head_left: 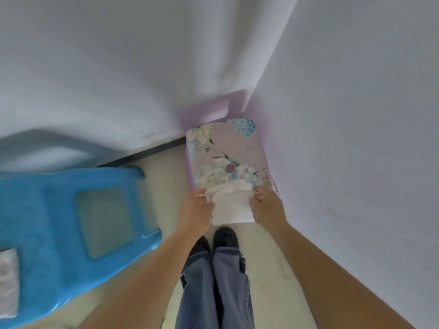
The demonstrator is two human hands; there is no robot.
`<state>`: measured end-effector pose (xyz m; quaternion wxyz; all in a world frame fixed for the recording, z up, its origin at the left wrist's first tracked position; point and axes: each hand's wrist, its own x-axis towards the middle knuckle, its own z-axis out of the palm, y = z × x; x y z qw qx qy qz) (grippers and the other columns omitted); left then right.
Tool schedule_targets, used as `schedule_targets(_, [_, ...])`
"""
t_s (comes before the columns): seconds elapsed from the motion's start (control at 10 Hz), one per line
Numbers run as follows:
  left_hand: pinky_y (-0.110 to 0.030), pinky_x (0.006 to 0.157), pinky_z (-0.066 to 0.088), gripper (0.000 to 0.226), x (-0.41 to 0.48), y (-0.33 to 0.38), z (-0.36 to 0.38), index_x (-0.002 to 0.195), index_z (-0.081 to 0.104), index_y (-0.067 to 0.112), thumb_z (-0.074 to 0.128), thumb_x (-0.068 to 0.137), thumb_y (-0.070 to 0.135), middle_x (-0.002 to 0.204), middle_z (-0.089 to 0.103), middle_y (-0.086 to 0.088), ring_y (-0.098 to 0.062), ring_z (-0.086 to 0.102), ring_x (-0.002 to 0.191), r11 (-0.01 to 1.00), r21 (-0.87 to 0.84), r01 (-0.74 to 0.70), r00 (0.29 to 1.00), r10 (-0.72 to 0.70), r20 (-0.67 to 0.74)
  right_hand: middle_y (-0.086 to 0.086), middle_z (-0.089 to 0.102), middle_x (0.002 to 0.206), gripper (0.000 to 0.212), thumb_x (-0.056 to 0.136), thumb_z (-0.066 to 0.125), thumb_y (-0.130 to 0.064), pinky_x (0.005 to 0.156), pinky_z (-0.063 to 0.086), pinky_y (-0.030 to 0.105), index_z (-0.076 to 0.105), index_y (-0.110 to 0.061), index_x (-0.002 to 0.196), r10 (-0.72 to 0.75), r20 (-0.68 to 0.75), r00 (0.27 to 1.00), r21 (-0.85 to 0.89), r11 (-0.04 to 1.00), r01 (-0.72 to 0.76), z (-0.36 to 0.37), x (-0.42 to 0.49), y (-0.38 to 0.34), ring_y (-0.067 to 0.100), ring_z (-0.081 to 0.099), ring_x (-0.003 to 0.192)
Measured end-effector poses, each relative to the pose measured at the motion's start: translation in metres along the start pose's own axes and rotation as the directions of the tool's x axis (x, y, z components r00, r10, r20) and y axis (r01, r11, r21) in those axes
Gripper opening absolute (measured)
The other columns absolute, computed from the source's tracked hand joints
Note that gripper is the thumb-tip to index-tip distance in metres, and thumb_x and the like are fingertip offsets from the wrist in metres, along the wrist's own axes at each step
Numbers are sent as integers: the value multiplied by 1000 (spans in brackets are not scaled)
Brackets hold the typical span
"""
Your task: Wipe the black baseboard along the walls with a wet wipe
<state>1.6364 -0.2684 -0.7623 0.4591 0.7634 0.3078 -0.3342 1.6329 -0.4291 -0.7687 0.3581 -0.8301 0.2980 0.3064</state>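
Note:
A white wet wipe hangs stretched between both hands in front of me, above the floor. My left hand pinches its left edge and my right hand pinches its right edge. The black baseboard runs along the foot of the white wall ahead on the left, between a blue chair and a floral stool. Along the right wall I cannot see any baseboard.
A blue plastic chair stands at the left with a white cloth on it. A purple stool with a floral cushion fills the corner ahead. My feet stand on the pale floor beside the right wall.

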Motion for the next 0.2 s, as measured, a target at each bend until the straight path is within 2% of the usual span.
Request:
schedule_targets(0.1, [-25,85,41,43,-12,2,-4,133,49,16,50,90,10,123,58,1,-16,53,103,998,63,-16,1000,16,12,7,56,129,36,95,48,-11,87,38,20,50,-10,130,-31,28,999,-60,998,32,-7,-8,-7,18,53,106])
schedule_targets(0.2, [-28,87,40,35,-34,17,-22,125,56,10,46,91,8,124,60,-6,-20,55,106,995,100,-20,1000,18,21,5,58,123,30,94,49,-11,83,39,19,55,-11,123,-22,66,998,17,1000,21,-20,-33,-24,11,50,95])
